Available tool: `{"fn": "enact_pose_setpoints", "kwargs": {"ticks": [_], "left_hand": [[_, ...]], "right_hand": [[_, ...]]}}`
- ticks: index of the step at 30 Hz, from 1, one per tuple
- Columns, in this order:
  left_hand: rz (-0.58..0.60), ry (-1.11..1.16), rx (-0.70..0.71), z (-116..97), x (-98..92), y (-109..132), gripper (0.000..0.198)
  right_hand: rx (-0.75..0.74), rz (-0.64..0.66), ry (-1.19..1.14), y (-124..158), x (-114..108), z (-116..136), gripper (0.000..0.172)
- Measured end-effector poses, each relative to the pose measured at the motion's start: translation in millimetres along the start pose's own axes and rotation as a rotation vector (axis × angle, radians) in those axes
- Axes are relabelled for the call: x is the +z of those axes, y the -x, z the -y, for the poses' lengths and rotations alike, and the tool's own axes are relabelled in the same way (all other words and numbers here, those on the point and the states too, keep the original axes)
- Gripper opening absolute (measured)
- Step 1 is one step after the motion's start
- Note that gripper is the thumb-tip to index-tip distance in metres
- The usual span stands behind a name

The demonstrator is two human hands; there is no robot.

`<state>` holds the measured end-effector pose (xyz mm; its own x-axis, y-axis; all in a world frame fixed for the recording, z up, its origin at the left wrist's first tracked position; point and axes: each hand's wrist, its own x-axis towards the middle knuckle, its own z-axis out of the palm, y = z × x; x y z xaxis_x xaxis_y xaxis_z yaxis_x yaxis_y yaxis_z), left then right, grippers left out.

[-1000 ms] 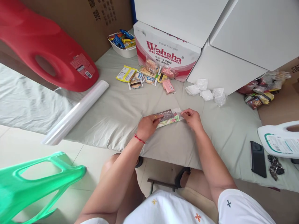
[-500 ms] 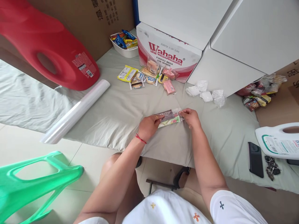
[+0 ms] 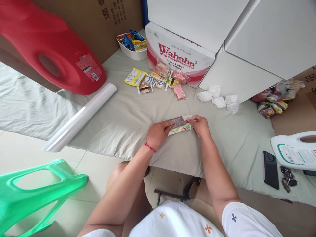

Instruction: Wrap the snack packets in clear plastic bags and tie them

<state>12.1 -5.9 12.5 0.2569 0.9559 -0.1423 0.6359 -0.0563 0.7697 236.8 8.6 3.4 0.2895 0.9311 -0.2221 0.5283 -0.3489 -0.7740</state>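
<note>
A small bundle of snack packets (image 3: pixel 179 125), one dark and one green, lies wrapped in clear film on the grey sheet (image 3: pixel 123 118). My left hand (image 3: pixel 158 133) pinches the bundle's left end. At the right end, my right hand (image 3: pixel 200 126) grips the film with closed fingers. Both hands rest on the sheet near its front edge. A red string circles my left wrist.
A roll of clear film (image 3: pixel 80 116) lies to the left. Loose snack packets (image 3: pixel 155 80) sit before a Wahaha carton (image 3: pixel 180 59), with white wrapped bundles (image 3: pixel 219 98) beside them. A red jug (image 3: pixel 49 49), white tub (image 3: pixel 132 44), phone (image 3: pixel 271 169), keys (image 3: pixel 287 177) and green stool (image 3: pixel 37 191) surround.
My right hand has moved a little leftward along the bundle, drawing the film in at the right end. The left hand keeps its hold.
</note>
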Motion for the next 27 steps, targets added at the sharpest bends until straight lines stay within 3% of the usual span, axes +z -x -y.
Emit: {"fn": "enact_pose_setpoints", "kwargs": {"ticks": [4,8,19,27], "left_hand": [[-0.009,-0.010,0.010,0.5,1.8,0.5,0.036],[-0.013,0.000,0.009,0.9,4.3,0.7,0.035],[-0.033,-0.017,0.021,0.8,6.7,0.7,0.035],[-0.049,0.011,0.037,1.4,7.7,0.9,0.038]], "right_hand": [[-0.173,-0.178,0.295,14.0,17.5,14.6,0.015],[-0.329,-0.230,0.590,30.3,30.2,22.5,0.025],[-0.353,-0.236,0.516,49.3,60.0,19.4,0.040],[-0.486,-0.039,0.551,85.7,75.1,7.0,0.064]]}}
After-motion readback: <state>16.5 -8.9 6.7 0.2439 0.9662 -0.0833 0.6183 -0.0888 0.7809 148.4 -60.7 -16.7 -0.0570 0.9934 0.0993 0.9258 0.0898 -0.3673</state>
